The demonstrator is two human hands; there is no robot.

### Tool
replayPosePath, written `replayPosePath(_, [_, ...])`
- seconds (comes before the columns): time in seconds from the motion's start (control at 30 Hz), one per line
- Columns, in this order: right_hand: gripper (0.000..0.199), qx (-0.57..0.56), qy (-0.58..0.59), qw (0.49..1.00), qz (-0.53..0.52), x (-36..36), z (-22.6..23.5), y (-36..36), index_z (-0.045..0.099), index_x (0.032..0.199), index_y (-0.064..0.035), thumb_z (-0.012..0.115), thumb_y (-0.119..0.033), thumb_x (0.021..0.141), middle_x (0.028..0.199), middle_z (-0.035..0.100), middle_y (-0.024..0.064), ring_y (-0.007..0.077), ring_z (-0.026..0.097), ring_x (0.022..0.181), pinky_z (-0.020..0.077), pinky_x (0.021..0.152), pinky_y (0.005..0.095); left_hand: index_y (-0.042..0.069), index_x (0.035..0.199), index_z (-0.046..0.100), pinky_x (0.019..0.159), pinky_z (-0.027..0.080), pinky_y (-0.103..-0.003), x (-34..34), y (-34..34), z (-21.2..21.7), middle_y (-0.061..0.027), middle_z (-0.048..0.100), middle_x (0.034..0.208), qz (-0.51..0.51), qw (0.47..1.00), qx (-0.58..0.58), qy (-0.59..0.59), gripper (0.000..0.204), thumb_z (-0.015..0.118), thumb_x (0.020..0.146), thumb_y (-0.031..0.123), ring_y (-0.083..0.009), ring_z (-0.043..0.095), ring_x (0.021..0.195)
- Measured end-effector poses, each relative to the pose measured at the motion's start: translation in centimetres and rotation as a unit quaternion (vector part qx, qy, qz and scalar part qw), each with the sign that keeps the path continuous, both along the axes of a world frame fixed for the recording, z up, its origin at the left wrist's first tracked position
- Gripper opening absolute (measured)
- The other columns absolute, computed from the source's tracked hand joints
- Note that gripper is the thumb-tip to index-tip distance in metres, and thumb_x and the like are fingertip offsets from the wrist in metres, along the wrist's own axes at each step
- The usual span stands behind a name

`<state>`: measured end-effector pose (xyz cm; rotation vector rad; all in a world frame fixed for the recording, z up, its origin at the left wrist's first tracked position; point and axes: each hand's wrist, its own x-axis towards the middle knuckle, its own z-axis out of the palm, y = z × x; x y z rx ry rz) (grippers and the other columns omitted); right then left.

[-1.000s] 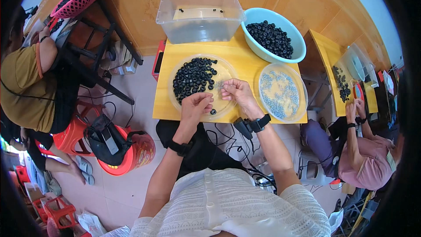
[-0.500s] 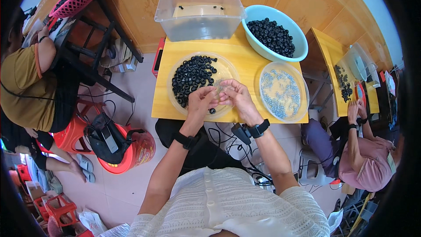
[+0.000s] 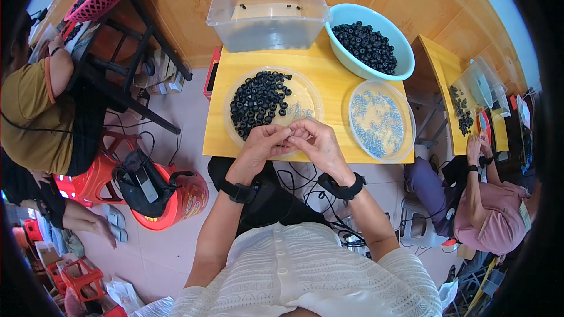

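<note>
As the fingertips were brought together over the near rim of the left dish (image 3: 304,88), the left hand (image 3: 260,145) and right hand (image 3: 321,144) were held just beside each other. On both, thumb and fingers were bent into a near-closed pinch. Whether either was fully closed, or a small part was gripped, couldn't be told; the tips were too small and overlapped. Black rings (image 3: 257,104) were heaped in the left half of that dish, and clear bits (image 3: 299,110) were scattered right of them, just beyond the fingertips. More clear bits were spread in the right dish (image 3: 409,123), set apart from the hands. Behind, a blue bowl (image 3: 405,53) was filled with black rings, and a clear box (image 3: 267,32) was placed beside it. Everything was arranged on the yellow table (image 3: 336,91).
</note>
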<state>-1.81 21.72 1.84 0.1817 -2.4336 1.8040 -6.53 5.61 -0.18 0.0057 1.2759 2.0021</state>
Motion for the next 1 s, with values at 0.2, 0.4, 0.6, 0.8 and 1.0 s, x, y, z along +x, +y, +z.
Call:
replayPosePath(0.2, [0.016, 0.029, -0.004, 0.999, 0.016, 0.8, 1.7, 0.4, 0.06, 0.09, 0.0018, 0.065, -0.001, 0.075, 0.074, 0.056, 0.0088, 0.0163, 0.057, 0.064, 0.0458, 0.058, 0.0276, 0.004, 0.089, 0.064, 0.07, 0.051, -0.022, 0.0, -0.4, 0.4, -0.0025, 0.063, 0.081, -0.062, 0.998, -0.006, -0.003, 0.017, 0.063, 0.085, 0.021, -0.0077, 0.06, 0.072])
replayPosePath(0.4, [0.014, 0.106, 0.02, 0.994, 0.029, 1.0, 2.0, 1.0, 0.056, 0.088, 0.0011, 0.062, -0.001, 0.076, 0.075, 0.053, 0.0118, 0.025, 0.056, 0.068, 0.045, 0.061, 0.033, 0.002, 0.087, 0.065, 0.065, 0.051, -0.021, -0.7, -0.1, 0.6, -0.0036, 0.063, 0.077, -0.067, 0.996, -0.055, 0.011, 0.017, 0.064, 0.084, 0.018, -0.0078, 0.059, 0.067])
replayPosePath(0.6, [0.012, 0.128, 0.019, 0.992, 0.009, 1.3, 1.0, 1.5, 0.052, 0.084, 0.001, 0.061, -0.002, 0.077, 0.075, 0.051, 0.0147, 0.0314, 0.055, 0.07, 0.0435, 0.064, 0.0375, -0.002, 0.084, 0.066, 0.058, 0.05, -0.022, -4.2, -0.1, -0.5, -0.0056, 0.064, 0.07, 0.088, 0.956, -0.189, 0.206, 0.011, 0.067, 0.075, 0.004, -0.0082, 0.059, 0.063])
replayPosePath(0.8, [0.011, 0.149, 0.047, 0.988, -0.007, 1.4, -0.4, 1.7, 0.051, 0.083, 0.001, 0.06, -0.001, 0.077, 0.077, 0.052, 0.0166, 0.0362, 0.054, 0.072, 0.0434, 0.064, 0.0399, -0.003, 0.085, 0.065, 0.06, 0.05, -0.028, -5.1, 1.7, -1.0, -0.0124, 0.064, 0.07, 0.094, 0.832, -0.343, 0.426, 0.02, 0.068, 0.066, 0.002, -0.0181, 0.062, 0.064])
replayPosePath(1.0, [0.009, 0.166, 0.069, 0.983, -0.021, 1.6, -1.4, 1.4, 0.05, 0.082, 0.0009, 0.058, 0.001, 0.077, 0.078, 0.052, 0.0174, 0.0378, 0.054, 0.074, 0.0434, 0.064, 0.0417, -0.001, 0.082, 0.064, 0.065, 0.049, -0.032, -5.3, 2.6, -1.2, -0.0137, 0.063, 0.075, 0.063, 0.772, -0.392, 0.496, 0.021, 0.068, 0.062, 0.001, -0.0247, 0.062, 0.07])
